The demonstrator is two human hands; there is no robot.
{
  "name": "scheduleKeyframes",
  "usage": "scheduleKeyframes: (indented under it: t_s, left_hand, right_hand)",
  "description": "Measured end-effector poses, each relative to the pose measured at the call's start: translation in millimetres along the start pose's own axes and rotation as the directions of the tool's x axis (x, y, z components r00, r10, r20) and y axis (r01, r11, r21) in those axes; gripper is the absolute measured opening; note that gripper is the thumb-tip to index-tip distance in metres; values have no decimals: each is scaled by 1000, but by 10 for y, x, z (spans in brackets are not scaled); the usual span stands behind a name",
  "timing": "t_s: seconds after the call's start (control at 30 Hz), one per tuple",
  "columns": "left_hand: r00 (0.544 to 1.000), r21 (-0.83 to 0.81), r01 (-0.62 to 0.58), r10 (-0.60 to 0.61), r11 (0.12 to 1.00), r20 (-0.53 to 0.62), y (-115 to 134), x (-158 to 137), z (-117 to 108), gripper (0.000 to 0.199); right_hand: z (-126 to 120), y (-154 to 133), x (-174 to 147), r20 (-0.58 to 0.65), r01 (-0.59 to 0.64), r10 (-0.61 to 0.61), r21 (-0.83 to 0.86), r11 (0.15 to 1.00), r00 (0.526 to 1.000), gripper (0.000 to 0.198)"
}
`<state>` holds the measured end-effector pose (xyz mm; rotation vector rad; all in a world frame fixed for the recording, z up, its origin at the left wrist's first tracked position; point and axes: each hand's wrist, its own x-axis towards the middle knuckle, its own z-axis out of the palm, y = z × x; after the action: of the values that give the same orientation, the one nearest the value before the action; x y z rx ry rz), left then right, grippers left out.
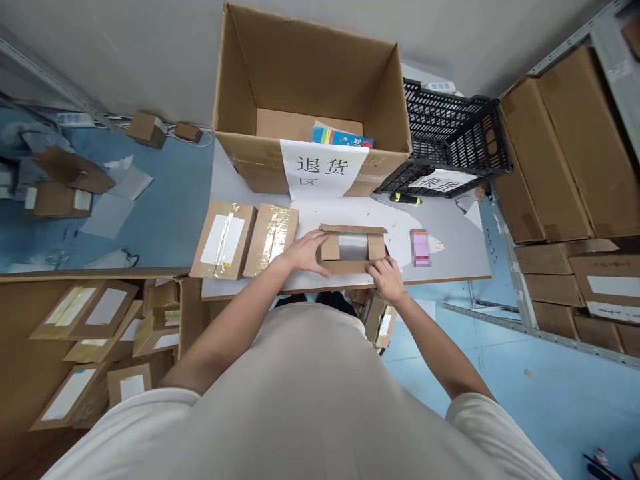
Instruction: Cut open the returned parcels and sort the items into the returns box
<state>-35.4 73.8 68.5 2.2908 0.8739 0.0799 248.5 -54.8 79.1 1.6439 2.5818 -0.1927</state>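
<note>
A small cardboard box [331, 250] lies on the white table near its front edge, top flaps folded open. Inside it, between the end flaps, a grey, shiny surface [353, 247] shows; I cannot make out what it is. My left hand [306, 253] grips the box's left end, fingers at the back and thumb at the front. At the front right corner, my right hand [387, 277] has its fingers curled on the front flap. A bit of something red and dark shows just behind those fingers, too small to name.
Two taped cardboard parcels [271, 239] lie left of the box. Behind stand a large open carton [250, 157] and a black plastic crate [453, 143]. A yellow-and-black cutter [405, 199] and a pink phone-like item [421, 247] lie to the right. Boxes fill the right-hand shelf [523, 293].
</note>
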Motion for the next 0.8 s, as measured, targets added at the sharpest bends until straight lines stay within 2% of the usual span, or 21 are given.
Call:
scheduleKeyframes:
  t_s: [0.1,0.17,0.23,0.3,0.37,0.43,0.47,0.53,0.6,0.67,0.73,0.8]
  left_hand:
    - [999,34,17,-18,999,32,74,14,-91,87]
    - [996,114,88,-85,990,-30,220,42,-74,76]
    - [974,202,198,-170,959,-146,407,91,12,70]
    - [954,271,250,-189,930,-231,580,162,130,63]
    - [981,331,129,-71,935,-182,701,247,237,43]
    - [996,366,-70,84,928,-21,766,329,299,27]
    - [991,377,-131,120,917,51,785,361,306,26]
    - [991,417,-128,95,900,98,821,394,280,27]
    - [999,476,-40,22,879,42,863,376,220,28]
    - [996,531,90,-83,843,-37,900,313,170,34]
    - [965,555,261,-224,790,-134,899,221,173,51]
    - [913,506,408,-350,760,-210,845,127,250,80]
  right_hand:
    - [78,-58,-222,-27,55,-52,127,990,998,29]
    - [41,-41,-225,-26,28,-23,195,980,999,31]
    - [-74,17,-74,22,-22,17,221,975,1000,36]
    - [-222,85,190,128,-20,-5,197,980,992,43]
    - [-351,125,483,268,56,-88,127,990,959,38]
    - [-430,119,718,389,121,-124,31,992,913,31]
    - [-454,104,796,430,151,-128,-20,988,894,29]
    - [-485,78,862,454,202,-135,-103,974,881,29]
    - [-508,94,825,407,218,-138,-157,963,903,30]
    - [-519,171,721,326,166,-94,-200,966,941,31]
    - [-489,296,589,256,63,-4,-221,973,967,31]
    - [-399,439,469,222,-29,72,-191,981,972,45]
